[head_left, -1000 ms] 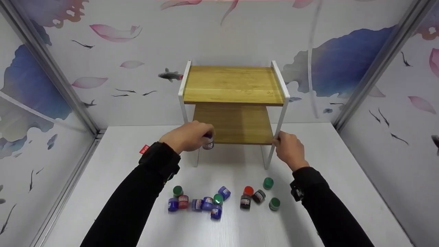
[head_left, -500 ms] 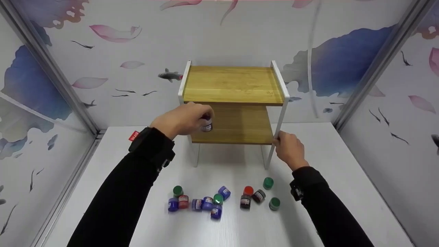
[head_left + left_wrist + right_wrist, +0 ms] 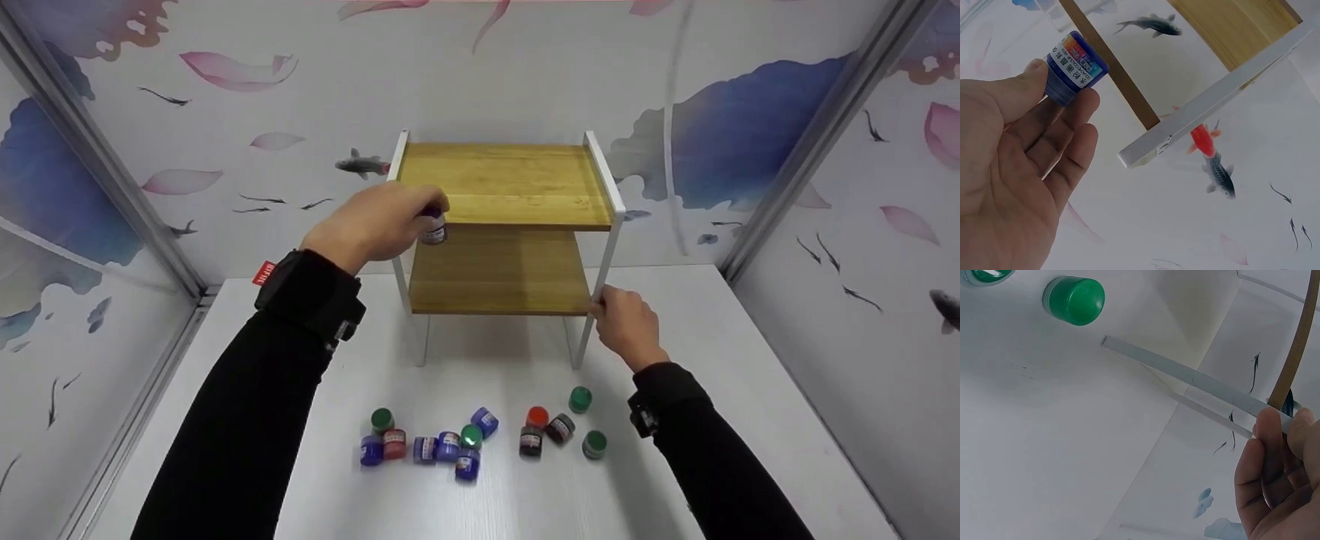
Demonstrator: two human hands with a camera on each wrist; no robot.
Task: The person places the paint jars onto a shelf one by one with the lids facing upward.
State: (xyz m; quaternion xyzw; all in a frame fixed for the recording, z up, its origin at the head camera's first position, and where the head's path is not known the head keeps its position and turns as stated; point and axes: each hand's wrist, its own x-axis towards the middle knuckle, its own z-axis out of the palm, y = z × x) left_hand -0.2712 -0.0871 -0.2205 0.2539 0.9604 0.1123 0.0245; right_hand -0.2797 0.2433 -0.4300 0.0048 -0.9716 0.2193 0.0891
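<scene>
A small blue gouache paint jar point(image 3: 1077, 68) with a printed label is pinched between the thumb and fingers of my left hand point(image 3: 379, 221). In the head view that hand holds it at the front left of the two-tier shelf point(image 3: 510, 184), about level with the top board's front edge. The shelf has wooden boards and a white metal frame. My right hand point(image 3: 628, 324) grips the shelf's front right leg point(image 3: 1185, 374) beside the lower board point(image 3: 499, 270), thumb and fingers around the white bar.
On the white table point(image 3: 300, 480) lie several more paint jars: a left group with a red jar point(image 3: 394, 444), a middle group with a blue jar point(image 3: 466, 465), and a right group with a black jar point(image 3: 531, 442) and a green jar point(image 3: 595, 445). Patterned walls point(image 3: 510, 67) enclose the table.
My left hand has risen with the paint jar from lower-board height to the top board's front edge, moving slightly left. My right hand has kept its grip on the leg. The head view has shifted slightly.
</scene>
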